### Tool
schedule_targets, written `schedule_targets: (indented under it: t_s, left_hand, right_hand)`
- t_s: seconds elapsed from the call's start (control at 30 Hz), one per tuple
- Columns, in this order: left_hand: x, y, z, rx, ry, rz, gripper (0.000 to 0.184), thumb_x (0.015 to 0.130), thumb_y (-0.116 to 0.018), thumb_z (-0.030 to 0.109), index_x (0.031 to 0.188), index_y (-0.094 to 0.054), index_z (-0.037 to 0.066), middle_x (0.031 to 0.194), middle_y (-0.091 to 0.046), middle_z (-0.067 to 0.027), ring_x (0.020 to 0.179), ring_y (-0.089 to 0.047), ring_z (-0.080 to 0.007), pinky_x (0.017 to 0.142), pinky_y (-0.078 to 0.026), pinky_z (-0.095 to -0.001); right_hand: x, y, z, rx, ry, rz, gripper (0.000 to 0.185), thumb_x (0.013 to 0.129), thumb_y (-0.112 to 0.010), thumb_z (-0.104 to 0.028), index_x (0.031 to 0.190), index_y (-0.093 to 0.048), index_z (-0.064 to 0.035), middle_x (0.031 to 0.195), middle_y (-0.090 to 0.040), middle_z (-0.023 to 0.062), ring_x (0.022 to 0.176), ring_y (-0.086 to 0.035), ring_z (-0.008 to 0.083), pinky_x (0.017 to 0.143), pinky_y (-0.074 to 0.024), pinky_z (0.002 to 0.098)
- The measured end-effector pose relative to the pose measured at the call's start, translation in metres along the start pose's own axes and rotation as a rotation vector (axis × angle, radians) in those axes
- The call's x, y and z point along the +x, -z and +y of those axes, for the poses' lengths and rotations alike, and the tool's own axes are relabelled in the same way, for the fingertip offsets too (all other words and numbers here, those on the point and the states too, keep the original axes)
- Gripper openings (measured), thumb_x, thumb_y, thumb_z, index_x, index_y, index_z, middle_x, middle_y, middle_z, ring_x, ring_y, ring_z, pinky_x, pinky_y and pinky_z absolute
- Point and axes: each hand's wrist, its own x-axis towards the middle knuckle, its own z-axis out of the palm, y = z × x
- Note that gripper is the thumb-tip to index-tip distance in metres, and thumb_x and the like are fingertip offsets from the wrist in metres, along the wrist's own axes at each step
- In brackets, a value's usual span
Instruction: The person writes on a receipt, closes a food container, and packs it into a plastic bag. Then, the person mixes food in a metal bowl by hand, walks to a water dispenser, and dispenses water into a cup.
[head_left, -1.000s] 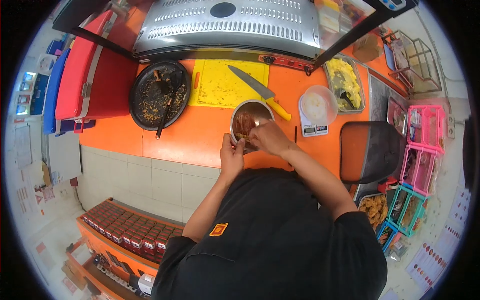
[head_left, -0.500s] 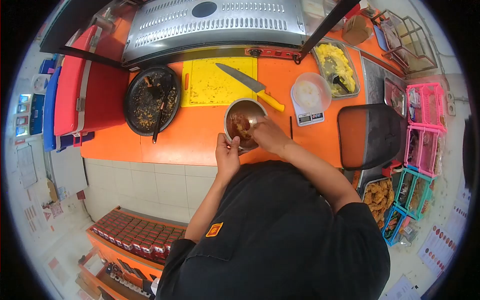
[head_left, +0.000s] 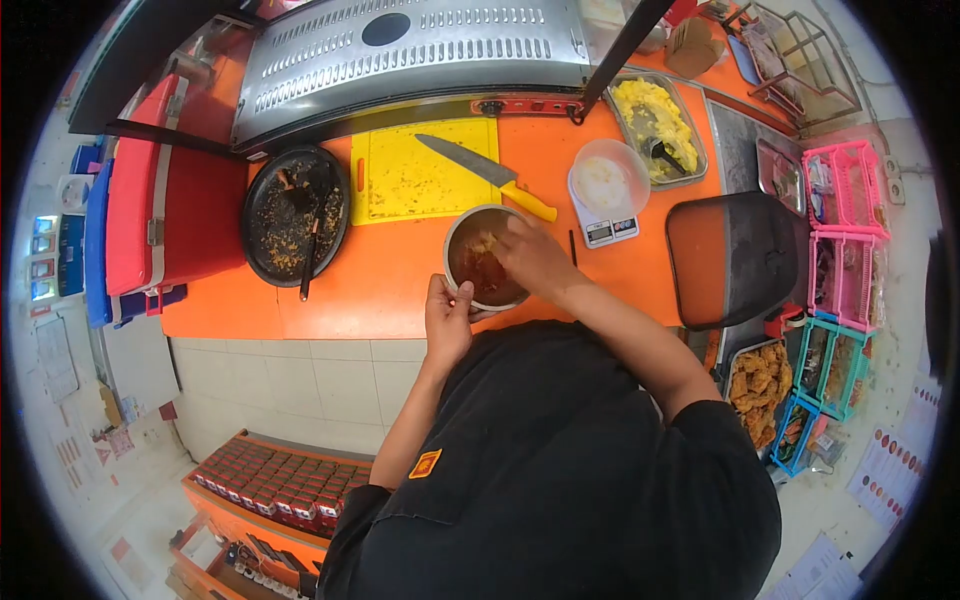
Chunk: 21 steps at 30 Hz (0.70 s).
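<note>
A metal bowl (head_left: pixel 452 262) is at the front edge of the orange counter, tilted slightly towards me. My left hand (head_left: pixel 450 315) grips its lower left rim, thumb on the edge and fingers beneath. Inside lies red-brown sauce (head_left: pixel 482 275) with a pale yellowish bit of food (head_left: pixel 486 243) in it. My right hand (head_left: pixel 535 260) reaches in over the right rim, its fingers curled downward; their tips are hard to see, so what they pinch I cannot make out. Just beyond the bowl, a yellow-handled knife (head_left: pixel 480 165) rests across the yellow cutting board (head_left: pixel 400 185).
To the left are a black pan (head_left: pixel 270 225) with crumbs and a red cool box (head_left: pixel 195 210). Rightward stand a kitchen scale (head_left: pixel 612 232) bearing a clear plastic tub (head_left: pixel 612 180), a tray of yellow food (head_left: pixel 655 115), a black-rimmed tray (head_left: pixel 700 260) and fried chicken (head_left: pixel 758 385).
My right hand has shifted within the bowl, and the yellowish food now sits nearer the bowl's far side. The left hand keeps its hold. The whole view has shifted slightly.
</note>
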Motion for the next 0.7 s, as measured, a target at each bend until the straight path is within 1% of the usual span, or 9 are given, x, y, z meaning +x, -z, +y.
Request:
schedule_targets:
  t_s: [0.07, 0.13, 0.17, 0.23, 0.37, 0.43, 0.47, 0.63, 0.7]
  left_hand:
    - [0.000, 0.002, 0.001, 0.018, -0.008, 0.000, 0.023, 0.113, -0.056, 0.016, 0.101, -0.038, 0.008, 0.103, -0.058, -0.0082, 0.088, -0.074, -0.0187, 0.076, -0.072, -0.0390]
    - [0.000, 0.002, 0.006, 0.042, -0.036, 0.042, 0.022, 0.114, -0.055, 0.018, 0.104, -0.039, 0.007, 0.103, -0.066, -0.0144, 0.090, -0.077, -0.0252, 0.077, -0.072, -0.0402]
    - [0.000, 0.002, 0.008, 0.039, -0.034, 0.045, 0.022, 0.114, -0.055, 0.018, 0.104, -0.039, 0.007, 0.103, -0.066, -0.0144, 0.090, -0.077, -0.0252, 0.077, -0.072, -0.0402]
    - [0.000, 0.000, 0.012, 0.044, -0.051, 0.027, 0.024, 0.114, -0.055, 0.016, 0.102, -0.037, 0.007, 0.100, -0.065, -0.0134, 0.087, -0.077, -0.0245, 0.076, -0.072, -0.0398]
    - [0.000, -0.009, 0.013, 0.006, -0.072, -0.010, 0.025, 0.112, -0.057, 0.015, 0.100, -0.038, 0.006, 0.104, -0.057, -0.0094, 0.090, -0.073, -0.0197, 0.076, -0.072, -0.0363]
    - [0.004, -0.008, 0.009, 0.005, -0.125, 0.019, 0.026, 0.112, -0.058, 0.015, 0.100, -0.037, 0.007, 0.104, -0.057, -0.0095, 0.092, -0.072, -0.0191, 0.076, -0.072, -0.0365]
    - [0.005, -0.007, 0.007, 0.007, -0.124, 0.019, 0.026, 0.112, -0.058, 0.015, 0.100, -0.037, 0.007, 0.104, -0.057, -0.0095, 0.092, -0.072, -0.0191, 0.076, -0.072, -0.0365]
    - [0.004, -0.002, 0.001, 0.055, -0.109, -0.053, 0.025, 0.114, -0.056, 0.016, 0.100, -0.037, 0.007, 0.106, -0.059, -0.0106, 0.096, -0.072, -0.0196, 0.078, -0.071, -0.0378]
    - [0.002, 0.000, 0.001, 0.075, -0.097, -0.058, 0.025, 0.114, -0.056, 0.017, 0.100, -0.037, 0.007, 0.104, -0.059, -0.0103, 0.097, -0.073, -0.0200, 0.079, -0.071, -0.0381]
  right_hand:
    - [-0.005, 0.002, -0.007, -0.003, 0.020, -0.059, 0.026, 0.086, -0.068, -0.015, 0.107, -0.079, -0.0045, 0.102, -0.076, 0.0061, 0.115, -0.063, 0.0260, 0.102, -0.0508, 0.0433]
    - [-0.007, 0.014, -0.008, 0.030, -0.028, -0.236, 0.029, 0.085, -0.068, -0.017, 0.108, -0.080, -0.0046, 0.106, -0.076, 0.0069, 0.119, -0.061, 0.0256, 0.104, -0.0504, 0.0417]
    - [-0.005, 0.018, -0.007, 0.031, -0.025, -0.239, 0.029, 0.085, -0.068, -0.017, 0.108, -0.080, -0.0046, 0.106, -0.076, 0.0069, 0.119, -0.061, 0.0256, 0.104, -0.0504, 0.0417]
    - [0.000, 0.023, -0.002, -0.113, -0.059, 0.126, 0.016, 0.082, -0.070, -0.017, 0.092, -0.079, -0.0082, 0.093, -0.073, 0.0049, 0.104, -0.064, 0.0244, 0.094, -0.0538, 0.0410]
    - [0.003, 0.020, 0.000, -0.204, 0.015, 0.101, 0.015, 0.082, -0.070, -0.016, 0.089, -0.080, -0.0072, 0.091, -0.074, 0.0064, 0.107, -0.064, 0.0250, 0.091, -0.0544, 0.0437]
    - [-0.002, 0.012, -0.003, -0.005, -0.090, -0.392, 0.021, 0.086, -0.071, -0.018, 0.098, -0.082, -0.0057, 0.112, -0.076, 0.0137, 0.120, -0.065, 0.0312, 0.096, -0.0547, 0.0447]
    - [-0.003, 0.005, -0.005, -0.004, -0.091, -0.392, 0.021, 0.086, -0.071, -0.018, 0.098, -0.082, -0.0057, 0.112, -0.076, 0.0137, 0.120, -0.065, 0.0312, 0.096, -0.0547, 0.0447]
    - [0.005, 0.007, -0.019, 0.451, -0.234, -0.397, 0.016, 0.093, -0.073, -0.019, 0.102, -0.082, -0.0097, 0.103, -0.076, 0.0184, 0.104, -0.070, 0.0417, 0.088, -0.0575, 0.0516]
    - [0.009, 0.008, -0.013, 0.547, -0.280, -0.337, 0.016, 0.094, -0.073, -0.019, 0.102, -0.082, -0.0093, 0.103, -0.075, 0.0184, 0.105, -0.069, 0.0413, 0.089, -0.0571, 0.0514]
